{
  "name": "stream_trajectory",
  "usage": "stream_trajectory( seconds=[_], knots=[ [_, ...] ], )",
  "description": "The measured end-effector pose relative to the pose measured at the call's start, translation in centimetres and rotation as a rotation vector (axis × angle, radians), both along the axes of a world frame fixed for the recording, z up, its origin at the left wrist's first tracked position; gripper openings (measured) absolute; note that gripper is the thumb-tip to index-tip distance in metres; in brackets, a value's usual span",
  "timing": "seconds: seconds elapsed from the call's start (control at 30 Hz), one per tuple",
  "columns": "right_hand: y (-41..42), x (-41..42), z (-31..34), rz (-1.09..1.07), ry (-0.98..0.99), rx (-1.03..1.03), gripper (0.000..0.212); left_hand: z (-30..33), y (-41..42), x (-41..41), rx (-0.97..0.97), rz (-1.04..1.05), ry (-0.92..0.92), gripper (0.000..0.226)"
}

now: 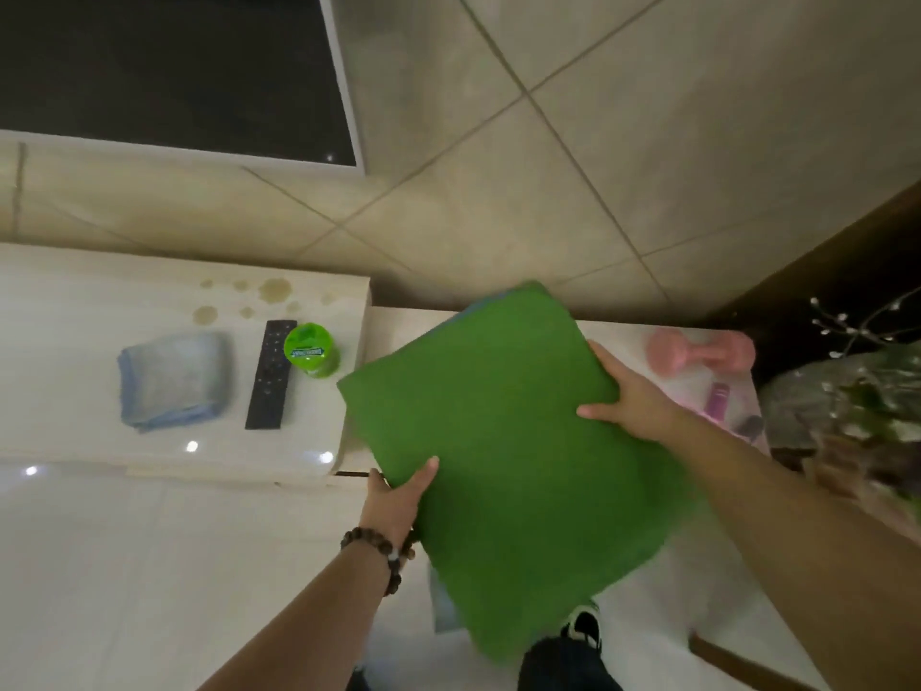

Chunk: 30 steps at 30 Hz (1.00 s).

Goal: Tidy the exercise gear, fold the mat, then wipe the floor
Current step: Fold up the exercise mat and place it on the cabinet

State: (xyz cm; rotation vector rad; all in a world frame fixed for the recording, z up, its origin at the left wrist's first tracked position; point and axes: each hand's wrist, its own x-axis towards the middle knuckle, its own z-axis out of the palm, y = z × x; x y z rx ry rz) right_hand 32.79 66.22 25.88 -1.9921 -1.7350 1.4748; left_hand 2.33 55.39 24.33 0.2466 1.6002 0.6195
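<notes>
A folded green mat (503, 471) fills the middle of the view, held flat above a low white surface (628, 336). My left hand (398, 496) grips its near left edge, thumb on top. My right hand (630, 396) holds the right edge, fingers on the green face. A pink dumbbell (697, 352) lies on the low surface to the right of the mat. A purple and pink skipping-rope handle (717, 399) lies just below the dumbbell. A folded blue cloth (172, 379) rests on the white cabinet top (75, 316) at left.
A black remote control (269, 374) and a green round container (311, 350) stand on the cabinet beside the cloth. Brown stains (274, 289) mark the cabinet's back edge. A dark screen (174, 67) is at top left, a plant (857, 396) at right. My shoe (583, 628) shows below the mat.
</notes>
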Motion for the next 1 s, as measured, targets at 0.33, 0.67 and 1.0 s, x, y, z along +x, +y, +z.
stream_trajectory(
  seconds=[0.33,0.67,1.0],
  knots=[
    [16.9,-4.3,-8.4,0.584,-0.252,0.176,0.107,-10.4,0.9,9.8,-0.185,0.492,-0.182,0.069],
    [10.7,-6.1,-17.2,0.501,-0.613,0.259,0.059,-11.0,2.9,7.1,-0.327,-0.286,0.395,0.066],
    [1.1,-1.6,-16.3,-0.128,-0.402,0.242,0.100,-11.4,10.4,0.1,0.304,-0.923,1.063,0.090]
  ],
)
